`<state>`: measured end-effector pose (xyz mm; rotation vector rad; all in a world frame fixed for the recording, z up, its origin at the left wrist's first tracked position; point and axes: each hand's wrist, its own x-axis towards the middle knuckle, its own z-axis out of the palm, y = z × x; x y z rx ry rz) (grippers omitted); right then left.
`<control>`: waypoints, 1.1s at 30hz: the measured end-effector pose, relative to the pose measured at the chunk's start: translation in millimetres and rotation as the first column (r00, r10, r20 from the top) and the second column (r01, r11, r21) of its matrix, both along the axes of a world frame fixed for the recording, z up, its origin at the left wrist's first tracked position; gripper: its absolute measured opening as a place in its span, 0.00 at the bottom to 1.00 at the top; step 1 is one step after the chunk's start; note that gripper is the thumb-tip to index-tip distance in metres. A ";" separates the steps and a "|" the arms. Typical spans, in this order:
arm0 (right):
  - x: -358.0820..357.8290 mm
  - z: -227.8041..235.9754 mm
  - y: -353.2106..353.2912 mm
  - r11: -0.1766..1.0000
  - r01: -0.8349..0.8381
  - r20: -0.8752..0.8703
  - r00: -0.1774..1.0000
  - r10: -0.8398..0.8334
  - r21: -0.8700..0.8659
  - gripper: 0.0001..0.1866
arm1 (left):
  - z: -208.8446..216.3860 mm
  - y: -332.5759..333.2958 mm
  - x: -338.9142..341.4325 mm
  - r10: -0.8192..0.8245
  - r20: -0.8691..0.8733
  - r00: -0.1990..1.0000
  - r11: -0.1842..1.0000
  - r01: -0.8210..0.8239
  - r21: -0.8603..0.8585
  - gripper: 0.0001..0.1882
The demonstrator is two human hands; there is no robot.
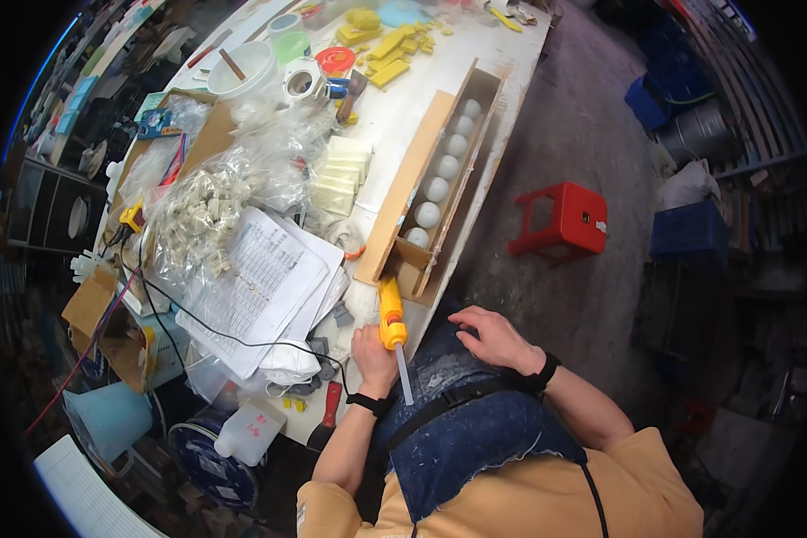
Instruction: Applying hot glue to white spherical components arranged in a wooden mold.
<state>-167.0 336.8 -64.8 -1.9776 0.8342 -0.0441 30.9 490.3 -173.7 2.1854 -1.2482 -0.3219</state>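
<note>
Left hand (pixel 374 357) grips yellow glue gun (pixel 391 314) at near edge of bench (pixel 475 40), nozzle toward box (pixel 412 276) of white balls (pixel 437 189) by right edge; right hand (pixel 502 339) empty. I'd brace box right-handed, keep cord (pixel 251 345) slack.

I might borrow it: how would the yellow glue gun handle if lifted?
The yellow glue gun should feel stiff, given its plastic-looking body, and fairly light, since the left hand alone holds it. Its jutting pale stick might catch.
</note>
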 end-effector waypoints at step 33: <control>16.0 6.6 -2.4 0.995 -0.094 -0.062 0.994 0.093 -0.012 0.17 | 14.0 -13.7 2.4 -0.055 -0.237 0.970 0.992 0.027 -0.122 0.13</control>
